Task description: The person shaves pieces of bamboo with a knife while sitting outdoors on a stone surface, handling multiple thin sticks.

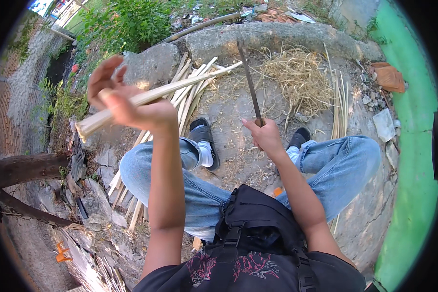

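My left hand (136, 107) is raised at the left. A long pale bamboo stick (175, 89) lies across it, held in the crook of the thumb, while the fingers curl loosely and stand a little apart from it. The stick's thick, split-looking end points to the lower left, and its thin end reaches toward the middle. My right hand (266, 135) is closed round the handle of a long, narrow, dark-bladed knife (250, 82). The blade points up and away from me, with its tip near the far end of the stick.
Bamboo strips (187, 104) lie beyond my left foot, with more strips (339, 104) at the right. A heap of curly shavings (299, 78) sits before a low concrete kerb (277, 41). At right are a green wall (409, 146) and a brown brick-like block (388, 77). A dark branch (29, 170) juts in from the left.
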Demonstrator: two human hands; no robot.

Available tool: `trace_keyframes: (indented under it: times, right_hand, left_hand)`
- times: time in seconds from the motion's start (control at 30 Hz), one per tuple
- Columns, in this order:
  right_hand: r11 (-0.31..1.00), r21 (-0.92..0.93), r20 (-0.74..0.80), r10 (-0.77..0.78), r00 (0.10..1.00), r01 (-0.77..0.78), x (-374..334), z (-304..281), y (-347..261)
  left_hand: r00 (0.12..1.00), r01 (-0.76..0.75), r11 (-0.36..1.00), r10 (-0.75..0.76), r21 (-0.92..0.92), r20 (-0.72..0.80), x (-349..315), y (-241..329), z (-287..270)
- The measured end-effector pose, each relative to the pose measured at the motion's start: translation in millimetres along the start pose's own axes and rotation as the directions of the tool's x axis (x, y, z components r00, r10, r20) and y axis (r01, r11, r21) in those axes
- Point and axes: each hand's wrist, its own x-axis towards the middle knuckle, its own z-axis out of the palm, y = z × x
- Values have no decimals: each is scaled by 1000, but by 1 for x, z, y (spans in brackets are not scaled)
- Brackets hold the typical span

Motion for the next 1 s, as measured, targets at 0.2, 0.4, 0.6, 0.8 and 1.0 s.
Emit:
trace_keyframes:
  times: [0.2,0.4,0.6,0.8,1.0]
  right_hand:
    - [923,-310,76,-216,973,229,-9,-5,-9]
    - [843,-397,232,-290,929,362,-53,5,-49]
    - [898,-326,242,-224,944,297,-51,11,-21]
    - [915,-153,243,-332,912,374,-67,26,-17]
    - [914,-390,142,-59,988,111,-4,12,27]
  left_hand:
    - [977,180,960,-200,-215,-73,51,87,-33]
    - [925,379,876,-351,-299,144,24,121,-32]
    - [922,385,841,-332,-380,201,-6,102,-30]
    - [892,449,832,-393,-325,224,-5,97,-35]
    - [896,444,881,-433,-161,99,-11,88,-24]
